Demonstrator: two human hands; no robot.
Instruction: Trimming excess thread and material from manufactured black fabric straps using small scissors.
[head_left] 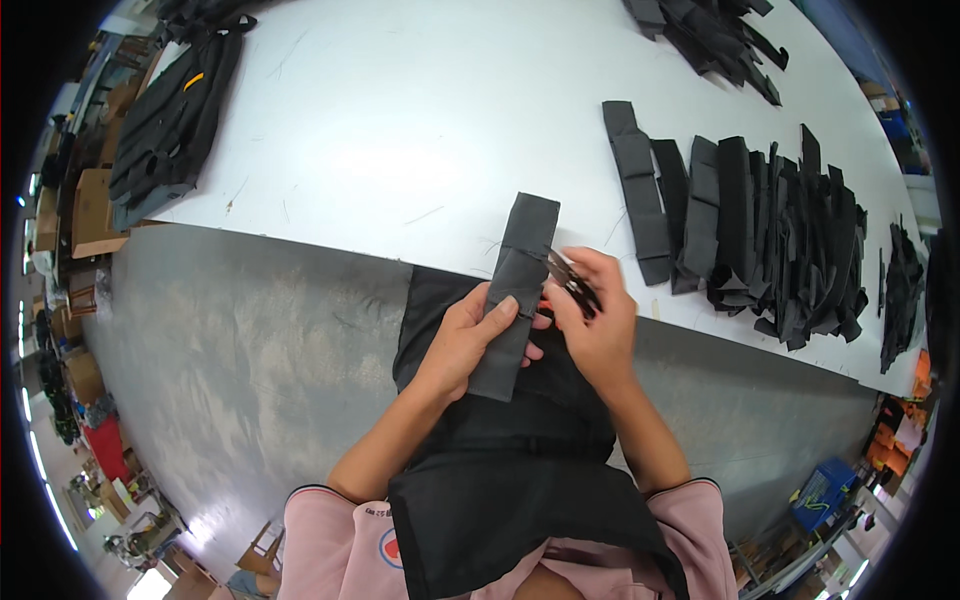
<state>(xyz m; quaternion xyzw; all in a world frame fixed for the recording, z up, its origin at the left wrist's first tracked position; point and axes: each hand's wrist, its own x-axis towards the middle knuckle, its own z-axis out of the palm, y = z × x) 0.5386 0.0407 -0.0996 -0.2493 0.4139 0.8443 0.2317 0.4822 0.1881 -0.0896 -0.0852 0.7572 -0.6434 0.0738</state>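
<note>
My left hand (478,335) grips a flat black fabric strip (522,262) near its middle, thumb on top and fingers beneath. The strip stands nearly lengthwise away from me, with stitched seams across it, its far end over the white table's edge. In my right hand (603,318) is a small pair of dark thread snips (573,284), their tips touching or close to the strip's right edge by a cross seam. Motion blurs the snips a little, and I cannot tell whether the blades are closed. Something orange shows beside the right fingers, partly hidden.
A row of similar black strips (790,235) lies on the white table (400,130) to the right. More black pieces (715,40) are heaped at the far right. A folded black item with an orange mark (175,125) rests at the left. Loose threads dot the tabletop; a blue crate (826,494) stands lower right.
</note>
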